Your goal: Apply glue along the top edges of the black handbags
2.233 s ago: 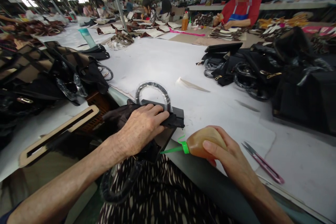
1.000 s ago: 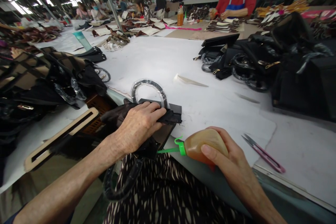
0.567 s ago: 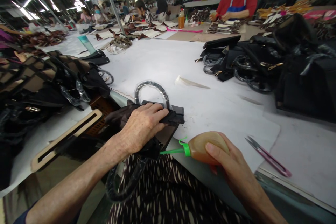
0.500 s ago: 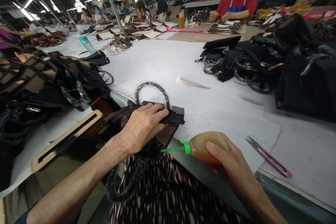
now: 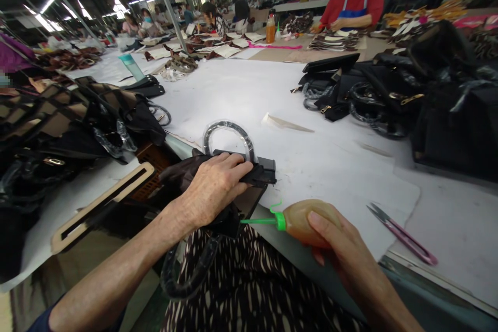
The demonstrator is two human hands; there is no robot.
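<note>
My left hand (image 5: 220, 184) is closed over a black handbag (image 5: 264, 172) at the table's front edge. One plastic-wrapped round handle (image 5: 229, 127) stands up behind that hand; the other handle (image 5: 190, 275) hangs down over my lap. My right hand (image 5: 334, 228) grips a squeeze bottle (image 5: 307, 220) of amber liquid, lying nearly level. Its long green nozzle (image 5: 259, 221) points left, with the tip at the bag's edge below my left hand. Whether the tip touches the bag I cannot tell.
Pink-handled thread snips (image 5: 402, 233) lie on the white-covered table (image 5: 233, 83) at right. Black bags (image 5: 447, 124) are heaped at the right, more bags (image 5: 70, 124) at the left. A slotted tan frame (image 5: 103, 207) lies near left. Across the table a person in red (image 5: 354, 5) works.
The view has shifted slightly, moving everything a little to the right in the picture. Both hands keep their holds, and the nozzle stays at the bag's edge.
</note>
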